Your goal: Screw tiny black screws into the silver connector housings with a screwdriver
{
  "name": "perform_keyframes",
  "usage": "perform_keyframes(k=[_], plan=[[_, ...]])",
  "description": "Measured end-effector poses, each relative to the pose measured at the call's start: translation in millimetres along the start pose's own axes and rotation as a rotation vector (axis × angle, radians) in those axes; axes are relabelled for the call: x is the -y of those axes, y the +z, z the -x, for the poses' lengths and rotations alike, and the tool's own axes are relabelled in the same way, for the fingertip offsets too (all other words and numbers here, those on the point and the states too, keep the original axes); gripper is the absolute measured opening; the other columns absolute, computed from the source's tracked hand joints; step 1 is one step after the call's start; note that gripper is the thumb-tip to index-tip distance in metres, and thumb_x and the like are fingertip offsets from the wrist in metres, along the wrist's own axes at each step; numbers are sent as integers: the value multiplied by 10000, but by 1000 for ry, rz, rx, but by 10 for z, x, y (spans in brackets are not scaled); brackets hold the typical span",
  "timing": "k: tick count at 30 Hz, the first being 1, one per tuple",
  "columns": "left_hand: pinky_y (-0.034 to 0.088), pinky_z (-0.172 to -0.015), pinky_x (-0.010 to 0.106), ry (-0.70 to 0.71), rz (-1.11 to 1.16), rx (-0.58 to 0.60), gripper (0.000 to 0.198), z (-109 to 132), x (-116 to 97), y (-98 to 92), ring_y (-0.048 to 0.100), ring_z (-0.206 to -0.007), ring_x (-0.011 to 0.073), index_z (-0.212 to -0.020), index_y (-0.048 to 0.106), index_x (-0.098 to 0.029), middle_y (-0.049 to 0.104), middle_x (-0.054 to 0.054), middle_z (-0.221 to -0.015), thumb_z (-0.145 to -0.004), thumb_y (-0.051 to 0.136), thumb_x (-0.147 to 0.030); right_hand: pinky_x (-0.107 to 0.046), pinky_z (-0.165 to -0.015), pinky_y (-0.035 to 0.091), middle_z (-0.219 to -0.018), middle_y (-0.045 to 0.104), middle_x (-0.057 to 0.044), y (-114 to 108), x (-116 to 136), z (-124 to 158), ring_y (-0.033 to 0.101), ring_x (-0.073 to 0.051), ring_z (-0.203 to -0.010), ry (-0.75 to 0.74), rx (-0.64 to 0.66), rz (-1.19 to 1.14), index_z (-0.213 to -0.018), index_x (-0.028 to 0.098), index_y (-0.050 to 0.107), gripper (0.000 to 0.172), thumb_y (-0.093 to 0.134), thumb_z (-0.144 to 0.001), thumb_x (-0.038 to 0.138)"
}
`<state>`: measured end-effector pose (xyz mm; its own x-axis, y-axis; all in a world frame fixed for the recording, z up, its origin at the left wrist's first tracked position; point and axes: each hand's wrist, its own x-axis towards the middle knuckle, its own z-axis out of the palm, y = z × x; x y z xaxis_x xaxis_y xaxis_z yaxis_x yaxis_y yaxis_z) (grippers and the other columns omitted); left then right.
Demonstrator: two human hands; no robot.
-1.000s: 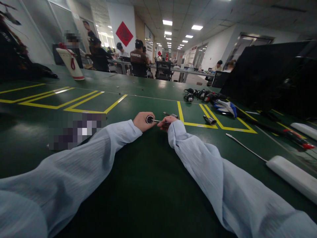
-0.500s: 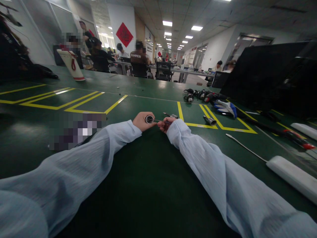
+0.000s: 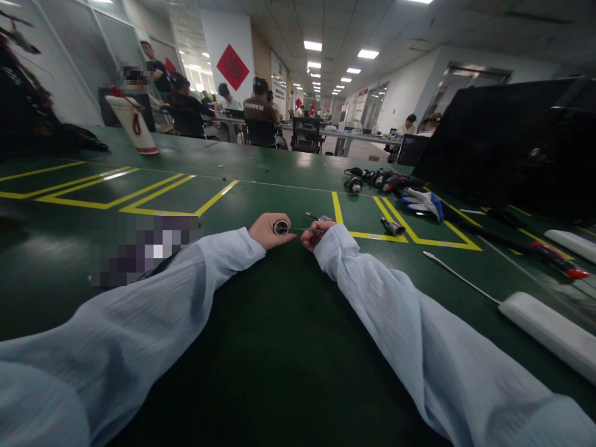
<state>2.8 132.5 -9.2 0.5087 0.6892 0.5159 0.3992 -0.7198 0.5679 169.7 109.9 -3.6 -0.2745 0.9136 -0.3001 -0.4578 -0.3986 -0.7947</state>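
Observation:
Both my arms, in pale blue sleeves, reach forward over a dark green table (image 3: 279,347). My left hand (image 3: 266,231) grips a small round metal part (image 3: 280,228) with a dark centre, its open end facing me. My right hand (image 3: 313,236) pinches a thin metal tool (image 3: 302,230) whose tip points into the round part. A small metal piece (image 3: 320,217) lies just behind my right hand.
A short metal cylinder (image 3: 392,226) lies inside a yellow-taped box. Blue-and-white gloves (image 3: 424,202) and dark round parts (image 3: 367,179) sit at back right by a black monitor (image 3: 507,139). A red-handled screwdriver (image 3: 554,261) and white bars (image 3: 549,332) lie right. People sit at distant desks.
My hands have stayed together on the round part and thin tool, shifting only slightly. A person in the far left background has moved.

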Motion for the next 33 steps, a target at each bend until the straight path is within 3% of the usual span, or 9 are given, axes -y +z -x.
perform_keyframes(k=[3, 7, 13, 18, 24, 29, 33], plan=[[332, -459, 186, 2, -37, 12, 325, -11, -18, -6, 412, -500, 77, -602, 493, -137, 461, -41, -541, -572, 665, -411, -254, -466, 368, -338, 431, -20, -36, 33, 54, 456, -146, -440, -36, 51, -46, -413, 190, 400, 358, 302, -752, 127], [344, -489, 197, -8, -127, 71, 328, -23, -13, -8, 435, -516, 90, -639, 536, -133, 481, -29, -558, -677, 559, -458, -253, -447, 319, -306, 350, -17, -100, 63, 88, 380, -139, -402, -102, 100, -92, -388, 188, 403, 403, 271, -769, 180], [368, -543, 228, -8, -269, 89, 292, -23, 13, 3, 487, -579, 126, -703, 582, -140, 538, 5, -615, -764, 444, -390, -255, -430, 258, -287, 271, -2, -231, 126, 74, 303, -126, -360, -186, 99, -120, -357, 191, 396, 409, 265, -744, 192], [382, -592, 249, 38, -319, 111, 230, 47, -136, -9, 507, -632, 141, -705, 584, -147, 557, 22, -670, -770, 452, -324, -267, -452, 247, -287, 260, 9, -414, 244, 218, 320, -97, -368, -286, 80, -157, -355, 186, 421, 360, 277, -685, 206], [400, -650, 283, 171, -313, 237, 241, 426, -682, 81, 515, -690, 154, -711, 555, -137, 560, 55, -746, -821, 411, -297, -337, -464, 183, -264, 174, 6, -632, 399, 435, 299, -31, -351, -353, 13, -174, -317, 147, 373, 519, 35, -705, 212], [403, -706, 301, 228, -205, 338, 174, 844, -1312, 237, 523, -789, 162, -749, 544, -160, 573, 57, -883, -819, 436, -277, -257, -422, 232, -285, 245, 17, -728, 371, 549, 309, -85, -355, -394, -64, -190, -362, 174, 400, 372, 293, -713, 231], [408, -728, 313, 346, -215, 432, 139, 1068, -1695, 376, 521, -827, 165, -725, 527, -189, 577, 35, -940, -785, 508, -313, -222, -397, 262, -315, 245, 33, -724, 309, 557, 319, -95, -368, -355, -175, -168, -418, 176, 386, 409, 296, -817, 193]])
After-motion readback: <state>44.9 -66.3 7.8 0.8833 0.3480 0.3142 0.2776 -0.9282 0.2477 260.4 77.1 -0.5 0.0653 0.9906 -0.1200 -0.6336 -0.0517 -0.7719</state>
